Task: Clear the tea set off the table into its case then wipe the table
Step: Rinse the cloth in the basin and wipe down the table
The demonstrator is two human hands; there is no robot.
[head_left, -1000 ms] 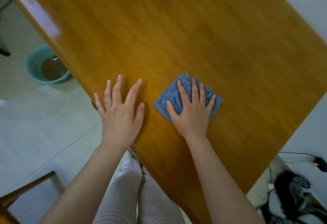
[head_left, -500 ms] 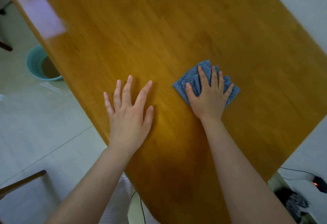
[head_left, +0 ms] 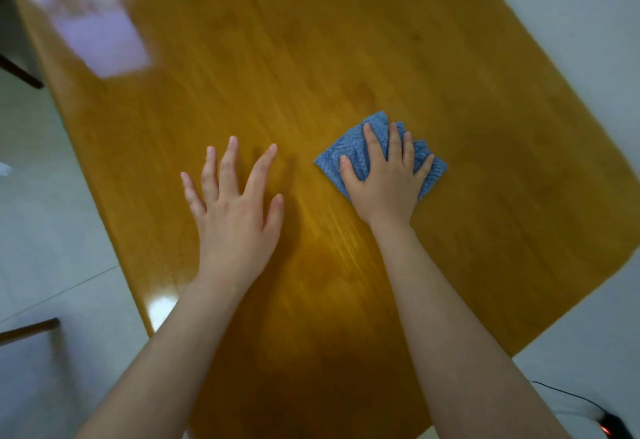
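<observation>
Step in hand: the wiping, by my reckoning; no tea set or case shows anywhere in view, so that part looks done.
Right hand [head_left: 386,179]: spread flat on top of the blue cloth [head_left: 349,153], fingers fanned and pressing down, not curled round it. The open palm likely spreads pressure so the cloth drags evenly.
Cloth: folded into a small square, lying flat on the bench [head_left: 311,57] a little right of centre, its corners poking out past the fingertips and thumb.
Left hand [head_left: 235,210]: empty and open, palm down on the bare wood just beside the cloth but apart from it. It looks like a prop to lean on while reaching.
Bench: glossy golden wood, bare apart from the hands and cloth; a pale window glare lies across its far left corner.
Around: light tiled floor [head_left: 41,230] on both sides, a dark wooden piece [head_left: 27,329] low at the left, a black cable with a red light [head_left: 609,428] at the bottom right corner.
In the way: nothing on the wood; the far end calls for a longer lean.
</observation>
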